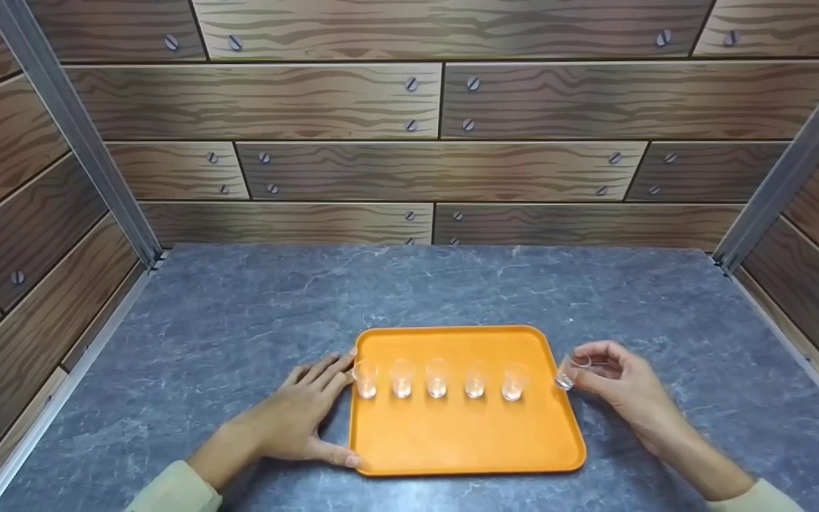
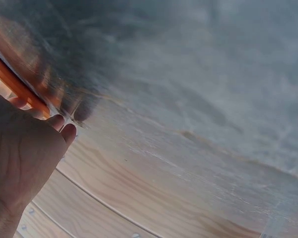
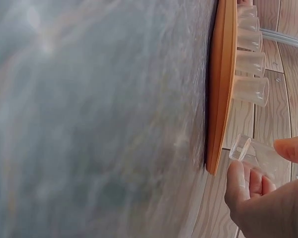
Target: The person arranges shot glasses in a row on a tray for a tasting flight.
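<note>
An orange tray (image 1: 466, 444) lies on the table, with several small clear shot glasses (image 1: 437, 380) standing upright across it in a row. At the tray's left edge my left hand (image 1: 303, 416) is spread, fingertips and thumb touching the rim. In the left wrist view that hand (image 2: 25, 148) reaches the orange edge (image 2: 20, 84), partly hidden behind it. My right hand (image 1: 630, 391) pinches another shot glass (image 1: 567, 373), tilted, just by the tray's right rim. The right wrist view shows this glass (image 3: 260, 156) between thumb and fingers, raised off the table.
A grey-blue marbled tabletop (image 1: 274, 299) surrounds the tray. Wood-patterned walls (image 1: 352, 171) stand at the back and both sides, with metal corner posts (image 1: 82, 135) at left and right.
</note>
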Action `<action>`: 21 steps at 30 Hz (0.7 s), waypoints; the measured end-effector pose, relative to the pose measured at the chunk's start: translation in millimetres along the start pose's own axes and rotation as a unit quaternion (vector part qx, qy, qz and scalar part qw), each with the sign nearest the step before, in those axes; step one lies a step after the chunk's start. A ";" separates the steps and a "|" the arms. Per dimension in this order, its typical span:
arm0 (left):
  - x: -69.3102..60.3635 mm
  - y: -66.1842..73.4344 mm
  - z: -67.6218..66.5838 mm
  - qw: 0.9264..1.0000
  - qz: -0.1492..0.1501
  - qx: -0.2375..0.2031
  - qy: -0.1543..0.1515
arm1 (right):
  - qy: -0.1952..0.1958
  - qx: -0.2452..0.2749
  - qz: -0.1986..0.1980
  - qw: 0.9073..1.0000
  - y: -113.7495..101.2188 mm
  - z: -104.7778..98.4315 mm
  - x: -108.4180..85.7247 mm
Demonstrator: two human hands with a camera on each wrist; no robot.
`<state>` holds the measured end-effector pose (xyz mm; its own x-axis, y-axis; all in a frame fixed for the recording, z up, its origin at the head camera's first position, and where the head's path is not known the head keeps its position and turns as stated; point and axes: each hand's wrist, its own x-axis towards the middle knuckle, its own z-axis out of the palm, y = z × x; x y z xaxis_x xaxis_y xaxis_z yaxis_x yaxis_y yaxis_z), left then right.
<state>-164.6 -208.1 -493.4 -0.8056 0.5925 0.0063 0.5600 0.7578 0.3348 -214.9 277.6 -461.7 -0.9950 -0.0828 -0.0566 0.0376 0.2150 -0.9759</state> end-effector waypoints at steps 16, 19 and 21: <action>0.3 0.1 -0.5 1.000 -0.001 -0.004 -0.005 | -0.030 -0.086 -0.013 0.996 -1.3 15.0 2.0; 0.6 0.4 -0.7 1.000 -0.002 -0.002 -0.005 | -0.033 -0.105 -0.034 0.993 -1.9 16.6 2.4; 0.8 0.7 -0.8 1.000 -0.003 -0.003 -0.005 | -0.032 -0.116 -0.043 0.992 -1.9 17.4 2.2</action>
<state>-165.0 -207.3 -492.4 -0.8066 0.5911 -0.0054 0.5544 0.7596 0.3400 -215.6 260.0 -463.6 -0.9854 -0.1704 0.0044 -0.0771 0.4227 -0.9030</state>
